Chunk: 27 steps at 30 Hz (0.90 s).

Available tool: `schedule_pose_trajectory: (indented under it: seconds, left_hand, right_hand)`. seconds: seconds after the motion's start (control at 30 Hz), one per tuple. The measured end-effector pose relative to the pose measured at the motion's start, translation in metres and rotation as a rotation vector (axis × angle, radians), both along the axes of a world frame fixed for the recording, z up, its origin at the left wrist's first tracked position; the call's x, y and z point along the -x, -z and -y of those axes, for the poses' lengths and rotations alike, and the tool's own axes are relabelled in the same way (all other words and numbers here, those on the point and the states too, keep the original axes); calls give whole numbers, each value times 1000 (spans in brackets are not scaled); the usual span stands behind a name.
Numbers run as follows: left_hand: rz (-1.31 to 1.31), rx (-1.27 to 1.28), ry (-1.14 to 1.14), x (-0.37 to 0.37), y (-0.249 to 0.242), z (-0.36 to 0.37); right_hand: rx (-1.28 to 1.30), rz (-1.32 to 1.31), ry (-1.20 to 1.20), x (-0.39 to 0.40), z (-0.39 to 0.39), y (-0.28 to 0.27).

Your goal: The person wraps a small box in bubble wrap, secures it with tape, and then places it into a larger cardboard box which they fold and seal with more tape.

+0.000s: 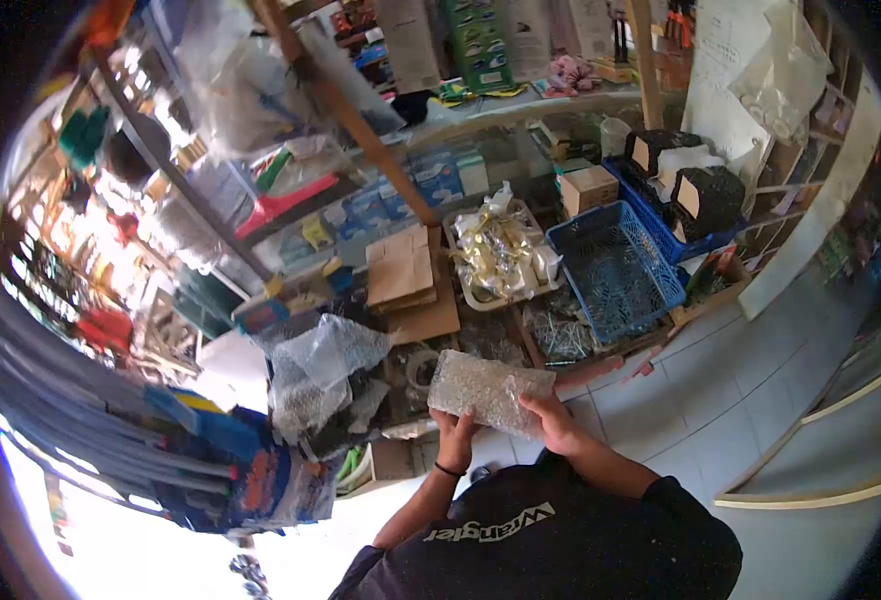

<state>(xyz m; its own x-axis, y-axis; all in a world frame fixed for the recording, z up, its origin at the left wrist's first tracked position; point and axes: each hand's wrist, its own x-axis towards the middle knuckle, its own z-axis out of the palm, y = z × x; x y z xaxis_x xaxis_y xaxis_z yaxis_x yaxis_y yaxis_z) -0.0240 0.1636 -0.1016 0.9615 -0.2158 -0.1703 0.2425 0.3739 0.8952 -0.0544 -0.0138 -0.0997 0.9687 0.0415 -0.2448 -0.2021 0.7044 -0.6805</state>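
Both hands hold a bubble-wrapped package (491, 390), a flat block shape, in front of the black shirt. My left hand (454, 437), with a dark band at the wrist, grips its lower left edge, thumb up against the near side. At the right end, my right hand (558, 422) has its thumb on the wrap and its other fingers hidden beneath. What lies inside the wrap cannot be made out. Left of the package, loose bubble wrap (326, 350) is heaped on the counter. A roll of tape (422, 369) lies just beside the package.
Flat cardboard pieces (404, 268) lie behind the wrap. A tray of shiny gold and silver packets (501, 250) stands at the back centre, with a blue plastic basket (618, 270) to its right. Grey pipes (111, 410) run along the left. Tiled floor (701, 400) shows at right.
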Motion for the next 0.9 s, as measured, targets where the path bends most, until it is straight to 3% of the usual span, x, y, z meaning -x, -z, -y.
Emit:
schedule_pose_trajectory:
  seconds: [0.13,0.23,0.33,0.5,0.6,0.77,0.8,0.9]
  left_hand:
    - [-106,21,-4,-25,-42,36]
    - [82,-43,18,-59,-42,66]
    - [14,-83,130,-91,-42,98]
    - [29,-119,288,-124,-52,179]
    - [86,-257,393,-151,-25,212]
    - [-164,-273,451,-167,-49,283]
    - [-192,-244,564,-182,-26,283]
    - [-254,-343,646,-193,-38,318]
  right_hand:
    - [42,66,-116,-26,35,-10]
    - [241,78,73,-41,68,0]
    - [242,-139,-33,-43,124,-33]
    - [239,-132,63,-47,187,-33]
    - [166,-160,224,-54,214,-17]
    - [96,-170,434,-76,249,-23]
    - [105,-176,469,-81,254,-25]
    - [171,-283,522,-98,271,-15]
